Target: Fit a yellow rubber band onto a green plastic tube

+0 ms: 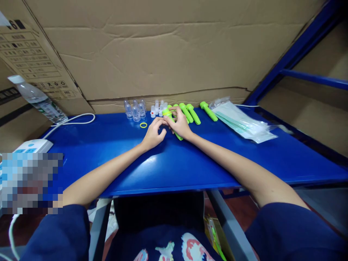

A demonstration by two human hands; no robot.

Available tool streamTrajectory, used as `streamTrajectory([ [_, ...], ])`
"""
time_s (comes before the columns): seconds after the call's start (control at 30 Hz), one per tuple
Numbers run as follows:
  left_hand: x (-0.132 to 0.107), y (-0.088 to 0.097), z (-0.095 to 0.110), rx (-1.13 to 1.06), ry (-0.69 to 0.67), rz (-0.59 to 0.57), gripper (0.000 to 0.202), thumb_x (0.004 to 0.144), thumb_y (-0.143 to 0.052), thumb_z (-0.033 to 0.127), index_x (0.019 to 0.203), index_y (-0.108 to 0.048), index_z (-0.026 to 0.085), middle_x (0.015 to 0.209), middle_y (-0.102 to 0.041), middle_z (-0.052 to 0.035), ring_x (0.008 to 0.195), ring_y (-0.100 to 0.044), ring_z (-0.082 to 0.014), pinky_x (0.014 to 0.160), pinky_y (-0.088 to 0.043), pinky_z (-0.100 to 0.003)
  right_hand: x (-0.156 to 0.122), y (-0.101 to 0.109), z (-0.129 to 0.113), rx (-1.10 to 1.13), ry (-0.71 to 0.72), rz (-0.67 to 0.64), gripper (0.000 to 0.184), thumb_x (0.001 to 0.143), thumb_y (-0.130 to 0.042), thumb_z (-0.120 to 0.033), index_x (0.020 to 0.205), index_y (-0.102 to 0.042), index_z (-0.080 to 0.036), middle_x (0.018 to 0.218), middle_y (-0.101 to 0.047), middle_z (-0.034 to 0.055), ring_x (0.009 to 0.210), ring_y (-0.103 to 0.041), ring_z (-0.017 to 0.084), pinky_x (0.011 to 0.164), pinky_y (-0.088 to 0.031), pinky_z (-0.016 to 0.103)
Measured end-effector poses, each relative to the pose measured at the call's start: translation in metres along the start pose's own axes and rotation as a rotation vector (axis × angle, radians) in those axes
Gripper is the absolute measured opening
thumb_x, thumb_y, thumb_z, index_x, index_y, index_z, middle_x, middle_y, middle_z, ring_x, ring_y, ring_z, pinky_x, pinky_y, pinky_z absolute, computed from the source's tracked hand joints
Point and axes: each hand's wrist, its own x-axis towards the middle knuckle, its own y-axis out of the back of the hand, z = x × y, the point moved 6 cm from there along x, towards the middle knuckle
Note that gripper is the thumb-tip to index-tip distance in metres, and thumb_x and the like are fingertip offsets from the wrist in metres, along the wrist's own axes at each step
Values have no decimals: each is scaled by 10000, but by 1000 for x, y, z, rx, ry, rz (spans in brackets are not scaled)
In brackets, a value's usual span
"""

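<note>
The right grip (181, 124) holds a green tube (178, 136), with its thumb and fingers closed around the upper part. The tube is over the middle of the table (168, 174), a little nearer the back edge than the front. Its head points toward the back edge, and its tail slants toward the front edge and a little right; I cannot tell whether the tail touches the table. The left grip (153, 134) reaches in from the left, its thumb apart from the forefinger and its fingertips at the head. Whether those fingertips pinch anything I cannot tell.

A yellow band (166, 113) shows at the head, so the step in hand looks like fine work there. It would go best with the right grip as the steady clamp, firm but not squeezing, and the left doing the small movements. Even pressure around the head should serve better than a push on one side, which could tip the tube or set the band askew. Resting both wrists lightly on the table would help, and turning the tube would give a clearer view past the right fingers.

A loose yellow ring (143, 127) lies left of the left grip. White-based cups (153, 110) stand just behind the hands, near the back edge, so a wide elbow or a slip forward could knock them.
</note>
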Motion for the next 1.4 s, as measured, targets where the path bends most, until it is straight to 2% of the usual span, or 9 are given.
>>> streamTrajectory([
  [0.2,-1,5,-17,-62,112,139,446,803,-538,101,1231,-495,214,1241,-625,-110,1051,-658,-196,798,-531,-320,0,-4,-1,30,-2,-15,516,893,-635,-657,1163,-449,-259,1120,-662,72,408,-494,48,264,-362,222],
  [0.33,-1,6,-14,-83,67,132,569,809,-543,97,1352,-441,233,1312,-607,-118,1106,-649,-207,830,-533,-331,0,-5,-2,60,-2,-47,513,928,-550,-711,1148,-477,-253,864,-649,7,377,-465,61,275,-361,222],
  [0.43,-1,7,-12,-66,55,123,564,800,-547,92,1344,-470,218,1320,-585,-130,1123,-644,-227,829,-543,-341,0,-8,-2,133,-35,-109,499,927,-545,-722,1072,-498,-247,774,-619,-21,390,-490,77,289,-391,221],
  [0.57,0,10,-14,-44,71,122,522,789,-543,79,1296,-521,204,1297,-579,-126,1079,-654,-221,795,-547,-325,0,-13,0,265,-204,-187,468,949,-517,-710,972,-472,-245,650,-608,-47,358,-483,91,291,-383,210],
  [0.7,1,8,-15,-65,73,96,478,796,-541,87,1254,-545,224,1264,-606,-96,1034,-661,-191,787,-539,-299,-6,-22,3,354,-461,-282,561,963,-393,-773,907,-499,-224,426,-456,-71,284,-392,112,258,-302,214],
  [0.83,1,6,-15,-82,56,78,488,771,-549,92,1242,-554,221,1270,-602,-95,1026,-662,-190,799,-536,-308,-9,-23,1,369,-514,-282,600,939,-396,-809,843,-494,-225,400,-437,-62,258,-330,96,236,-257,205],
  [0.97,0,7,-15,-87,57,92,446,779,-567,119,1214,-547,212,1230,-615,-92,1008,-661,-192,799,-527,-310,-9,-23,-1,366,-494,-260,565,933,-446,-786,803,-468,-236,402,-440,-60,261,-339,94,233,-267,197],
  [1.17,0,8,-12,-84,41,96,456,774,-571,109,1217,-539,213,1214,-615,-87,934,-651,-172,768,-519,-304,-7,-23,4,373,-508,-299,501,957,-442,-711,775,-455,-245,374,-401,-67,258,-331,107,236,-270,206],
  [1.4,0,8,-12,-79,41,89,436,768,-565,105,1191,-553,212,1209,-617,-85,947,-643,-176,776,-510,-306,-7,-21,8,367,-537,-304,392,1025,-329,-504,776,-465,-233,381,-411,-47,274,-331,116,258,-294,214],
])
